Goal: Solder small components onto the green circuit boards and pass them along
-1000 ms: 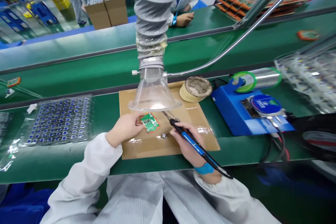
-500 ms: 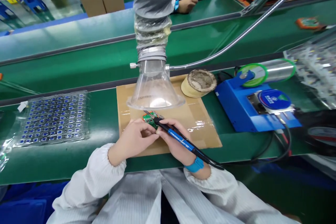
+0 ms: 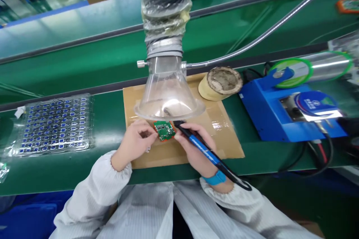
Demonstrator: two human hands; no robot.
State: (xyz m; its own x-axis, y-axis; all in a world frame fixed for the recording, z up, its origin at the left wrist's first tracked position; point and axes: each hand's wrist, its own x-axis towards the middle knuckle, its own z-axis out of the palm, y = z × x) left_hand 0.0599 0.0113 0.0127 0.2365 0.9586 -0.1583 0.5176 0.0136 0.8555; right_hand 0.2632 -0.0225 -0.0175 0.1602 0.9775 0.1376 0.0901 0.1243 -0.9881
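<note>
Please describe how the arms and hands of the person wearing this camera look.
The left hand and right hand are both bare, with no gloves. The arms are covered by loose white sleeves with a fine stripe, drawn in at gathered cuffs. A bright blue wristband circles the right wrist; none shows on the left.

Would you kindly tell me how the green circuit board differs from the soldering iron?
The circuit board is flat and roughly square, while the soldering iron is long and slender. The board is green with orange edges; the iron is black and blue. The left hand pinches the board's edge, whereas the right hand holds the iron like a pen. Both reach over the cardboard sheet.
</note>
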